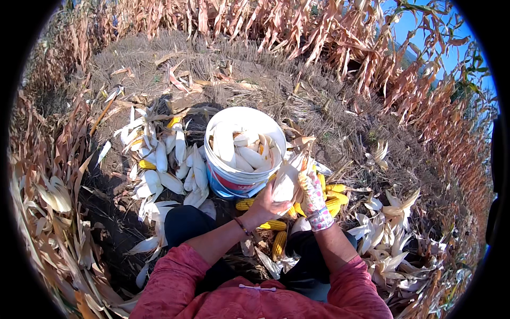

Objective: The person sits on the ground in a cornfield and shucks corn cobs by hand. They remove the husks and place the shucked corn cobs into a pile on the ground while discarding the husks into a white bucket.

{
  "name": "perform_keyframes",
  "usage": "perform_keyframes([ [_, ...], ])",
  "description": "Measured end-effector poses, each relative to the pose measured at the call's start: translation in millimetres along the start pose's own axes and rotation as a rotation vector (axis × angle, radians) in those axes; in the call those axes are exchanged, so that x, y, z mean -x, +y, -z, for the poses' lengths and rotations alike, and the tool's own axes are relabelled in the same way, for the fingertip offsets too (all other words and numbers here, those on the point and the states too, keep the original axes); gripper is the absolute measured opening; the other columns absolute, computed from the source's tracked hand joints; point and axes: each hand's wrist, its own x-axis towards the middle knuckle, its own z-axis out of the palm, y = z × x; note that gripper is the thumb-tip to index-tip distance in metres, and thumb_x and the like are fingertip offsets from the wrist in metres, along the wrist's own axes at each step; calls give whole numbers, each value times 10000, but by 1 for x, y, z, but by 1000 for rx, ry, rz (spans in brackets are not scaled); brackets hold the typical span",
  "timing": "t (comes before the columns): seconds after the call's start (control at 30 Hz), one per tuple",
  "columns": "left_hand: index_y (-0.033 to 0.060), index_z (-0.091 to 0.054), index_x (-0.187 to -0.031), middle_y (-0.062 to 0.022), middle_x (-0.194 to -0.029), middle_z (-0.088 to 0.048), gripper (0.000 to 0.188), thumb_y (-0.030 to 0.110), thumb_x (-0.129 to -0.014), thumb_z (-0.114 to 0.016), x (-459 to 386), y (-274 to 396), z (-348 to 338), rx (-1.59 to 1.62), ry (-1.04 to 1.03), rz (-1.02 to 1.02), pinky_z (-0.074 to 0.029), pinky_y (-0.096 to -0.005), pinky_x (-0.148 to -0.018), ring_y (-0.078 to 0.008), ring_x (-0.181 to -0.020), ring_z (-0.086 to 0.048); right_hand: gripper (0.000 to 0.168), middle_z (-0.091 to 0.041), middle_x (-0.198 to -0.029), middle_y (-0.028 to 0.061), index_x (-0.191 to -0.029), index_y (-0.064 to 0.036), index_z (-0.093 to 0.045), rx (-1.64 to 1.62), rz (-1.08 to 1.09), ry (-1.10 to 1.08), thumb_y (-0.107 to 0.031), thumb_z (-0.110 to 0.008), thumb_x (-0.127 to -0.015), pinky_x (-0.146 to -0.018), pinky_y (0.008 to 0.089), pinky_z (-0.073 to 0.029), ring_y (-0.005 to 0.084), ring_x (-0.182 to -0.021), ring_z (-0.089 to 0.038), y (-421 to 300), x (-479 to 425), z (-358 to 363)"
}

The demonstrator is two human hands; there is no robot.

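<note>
Between my hands is a corn ear in its pale dry husk [285, 182], just right of the bucket. My bare left hand [266, 203] is wrapped around its lower left side. In a floral-patterned glove, my right hand [310, 191] grips the husk on the right side. A white plastic bucket [212, 175] with a blue and red label stands in front of me, holding several husks or husked ears [243, 149]. Bare yellow corn cobs [334, 199] lie on the ground beneath and beside my hands, one more cob [279, 244] between my legs.
Left of the bucket lies a pile of ears in white husks [159, 159], some showing yellow kernels. Loose husks [382, 239] are heaped at the right. A thin wooden stick [104, 115] is at the upper left. Dry standing corn stalks [279, 24] border the stubble ground.
</note>
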Motion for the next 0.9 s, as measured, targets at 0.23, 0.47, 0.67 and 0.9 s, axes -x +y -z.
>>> perform_keyframes([
  [0.23,9,-191,-1395,-166,-1285,-447,778,202,-816,-673,8,-16,-22,55,86,82,-414,-334,-957,-212,-1142,-496,280,-633,-931,22,-1094,-14,-586,-105,86,158,-204,-627,-892,-689,253,-496,96,-799,-592,26,-11,7],
  [0.47,79,-245,-1385,-64,-1270,-453,734,225,-822,-693,3,-15,-33,421,160,170,-402,-328,-964,-148,-1141,-463,234,-645,-983,64,-1119,4,-582,-177,74,241,-9,-555,-888,-737,274,-518,145,-834,-619,28,-20,11],
  [0.67,41,-443,-1269,-56,-1150,-559,489,297,-878,-584,-12,-17,-15,555,191,100,-446,-311,-891,-151,-1037,-547,277,-631,-1082,111,-1196,-14,-531,-463,24,205,-53,-524,-922,-830,358,-521,230,-942,-627,13,-21,3],
  [0.9,35,-518,-1170,-67,-1022,-609,497,410,-863,-624,-44,-1,38,817,430,139,-517,-321,-745,-170,-871,-614,324,-642,-978,77,-1125,-35,-573,310,-254,-479,-221,-636,-867,-729,292,-487,170,-875,-617,16,34,3],
])
